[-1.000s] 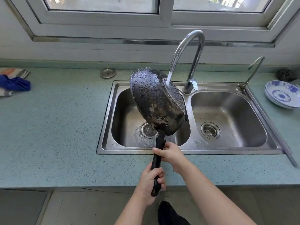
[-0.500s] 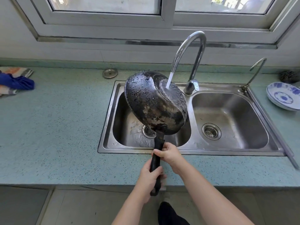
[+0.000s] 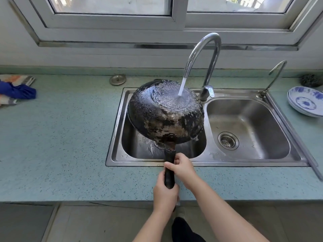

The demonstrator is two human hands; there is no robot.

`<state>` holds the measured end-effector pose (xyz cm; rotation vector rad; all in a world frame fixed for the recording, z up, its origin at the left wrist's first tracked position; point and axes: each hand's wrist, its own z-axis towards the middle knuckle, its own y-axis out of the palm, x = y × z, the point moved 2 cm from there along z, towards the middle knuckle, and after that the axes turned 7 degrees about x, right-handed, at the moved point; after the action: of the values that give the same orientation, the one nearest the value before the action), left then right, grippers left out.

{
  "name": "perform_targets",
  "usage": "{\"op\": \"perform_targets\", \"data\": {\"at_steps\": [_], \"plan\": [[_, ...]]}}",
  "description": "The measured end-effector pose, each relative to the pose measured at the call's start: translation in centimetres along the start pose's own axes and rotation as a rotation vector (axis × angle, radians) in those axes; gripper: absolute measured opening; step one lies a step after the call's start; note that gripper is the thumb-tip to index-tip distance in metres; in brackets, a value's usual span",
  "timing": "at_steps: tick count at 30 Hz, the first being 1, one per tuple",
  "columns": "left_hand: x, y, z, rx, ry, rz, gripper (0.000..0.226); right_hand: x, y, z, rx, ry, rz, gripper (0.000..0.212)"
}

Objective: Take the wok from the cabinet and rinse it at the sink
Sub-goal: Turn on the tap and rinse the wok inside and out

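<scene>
The black wok (image 3: 157,119) hangs upside down over the left basin of the steel double sink (image 3: 251,163), its scorched, patchy underside facing up. Water runs from the tall curved tap (image 3: 208,55) onto the flat bottom and spreads out over it. Both hands grip the black handle (image 3: 169,173), which points toward me across the sink's front rim. My right hand (image 3: 183,167) holds it higher up, near the wok. My left hand (image 3: 165,196) holds its lower end. The wok's inside is hidden.
The right basin has a strainer drain (image 3: 228,140). A small second tap (image 3: 276,74) stands at the sink's back right. A blue-patterned plate stack (image 3: 305,103) and a scouring pad (image 3: 311,80) sit on the right counter. Cloths (image 3: 16,89) lie far left, a metal sink plug (image 3: 117,79) behind the sink.
The wok has turned from steeply tilted on edge to nearly bottom-up and shifted right under the tap. The stream now hits its flat base. Both hands kept their grip on the handle.
</scene>
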<state>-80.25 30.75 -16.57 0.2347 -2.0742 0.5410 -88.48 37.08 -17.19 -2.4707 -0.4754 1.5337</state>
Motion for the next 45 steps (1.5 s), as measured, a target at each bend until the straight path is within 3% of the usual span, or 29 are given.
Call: {"op": "perform_targets", "data": {"at_steps": [14, 45], "plan": [[0.6, 1.2, 1.2, -0.118, -0.015, -0.04, 0.033, -0.3, -1.6, 0.9, 0.066, -0.037, -0.118, 0.029], [0.6, 0.9, 0.9, -0.114, 0.025, -0.028, 0.03, -1.0, -1.6, 0.2, 0.07, -0.027, -0.251, 0.04]]}}
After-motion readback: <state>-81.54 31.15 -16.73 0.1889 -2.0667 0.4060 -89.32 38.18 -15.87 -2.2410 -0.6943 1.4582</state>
